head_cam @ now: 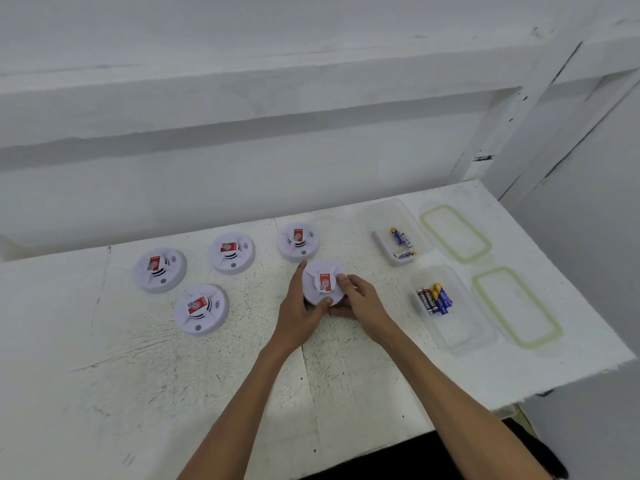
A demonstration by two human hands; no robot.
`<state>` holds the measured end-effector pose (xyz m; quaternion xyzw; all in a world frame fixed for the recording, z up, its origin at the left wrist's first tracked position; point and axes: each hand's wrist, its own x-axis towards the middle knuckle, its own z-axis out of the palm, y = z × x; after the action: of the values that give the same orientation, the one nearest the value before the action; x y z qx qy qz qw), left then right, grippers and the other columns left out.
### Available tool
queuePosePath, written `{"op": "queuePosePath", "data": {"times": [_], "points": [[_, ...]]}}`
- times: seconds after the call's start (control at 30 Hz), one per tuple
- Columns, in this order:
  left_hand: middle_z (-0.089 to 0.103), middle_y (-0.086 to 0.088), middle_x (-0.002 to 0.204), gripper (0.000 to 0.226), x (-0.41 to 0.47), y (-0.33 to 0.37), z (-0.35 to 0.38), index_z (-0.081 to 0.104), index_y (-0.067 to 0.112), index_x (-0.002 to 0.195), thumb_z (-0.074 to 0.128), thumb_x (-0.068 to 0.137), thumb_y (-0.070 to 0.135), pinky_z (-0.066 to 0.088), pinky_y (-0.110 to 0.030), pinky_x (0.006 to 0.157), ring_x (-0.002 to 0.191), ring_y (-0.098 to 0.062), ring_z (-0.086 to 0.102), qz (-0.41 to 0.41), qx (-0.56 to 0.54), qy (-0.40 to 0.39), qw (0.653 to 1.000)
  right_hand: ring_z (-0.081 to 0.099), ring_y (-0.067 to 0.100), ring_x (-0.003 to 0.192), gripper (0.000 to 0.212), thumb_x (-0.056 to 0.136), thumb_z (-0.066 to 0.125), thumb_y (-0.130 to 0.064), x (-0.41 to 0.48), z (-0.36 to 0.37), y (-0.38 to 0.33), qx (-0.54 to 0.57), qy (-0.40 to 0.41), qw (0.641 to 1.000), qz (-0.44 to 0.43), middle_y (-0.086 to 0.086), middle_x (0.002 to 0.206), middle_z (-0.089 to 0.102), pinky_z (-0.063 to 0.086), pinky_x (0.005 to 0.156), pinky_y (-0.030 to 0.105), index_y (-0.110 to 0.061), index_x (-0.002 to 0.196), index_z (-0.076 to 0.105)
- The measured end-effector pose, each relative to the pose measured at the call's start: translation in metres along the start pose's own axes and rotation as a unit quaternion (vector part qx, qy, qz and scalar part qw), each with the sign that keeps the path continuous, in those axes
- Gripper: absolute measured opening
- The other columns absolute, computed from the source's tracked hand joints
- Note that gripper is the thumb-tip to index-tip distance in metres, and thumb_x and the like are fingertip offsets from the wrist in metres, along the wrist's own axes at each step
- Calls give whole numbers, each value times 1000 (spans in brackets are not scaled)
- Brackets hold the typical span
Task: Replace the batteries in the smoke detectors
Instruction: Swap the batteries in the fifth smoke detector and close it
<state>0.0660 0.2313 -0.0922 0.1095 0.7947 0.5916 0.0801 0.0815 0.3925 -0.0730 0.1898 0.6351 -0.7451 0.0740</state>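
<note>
Step looks like opening a unit. The left hand and right hand both grip the held detector by its rim, face up between them. Can't tell if it's clear of the table. Battery bay not visible, so the next move likely needs a counter-twist or a flip. 4 other detectors sit left of the left hand, untouched. Right of the right hand are 2 open tubs. The near tub holds a cluster of batteries. The far tub holds about 2 loose cells. 2 lids lie further right.
</note>
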Motion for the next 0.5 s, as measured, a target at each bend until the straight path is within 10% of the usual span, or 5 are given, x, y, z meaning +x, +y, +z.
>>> {"op": "queuePosePath", "data": {"times": [0.5], "points": [[50, 13, 149, 72, 1, -4, -2, 33, 25, 156, 70, 95, 30, 43, -12, 103, 134, 5, 48, -2, 9, -7, 1000, 73, 30, 95, 28, 100, 58, -33, -1, 3, 3, -2, 33, 999, -10, 14, 103, 75, 63, 74, 41, -9, 108, 70]]}}
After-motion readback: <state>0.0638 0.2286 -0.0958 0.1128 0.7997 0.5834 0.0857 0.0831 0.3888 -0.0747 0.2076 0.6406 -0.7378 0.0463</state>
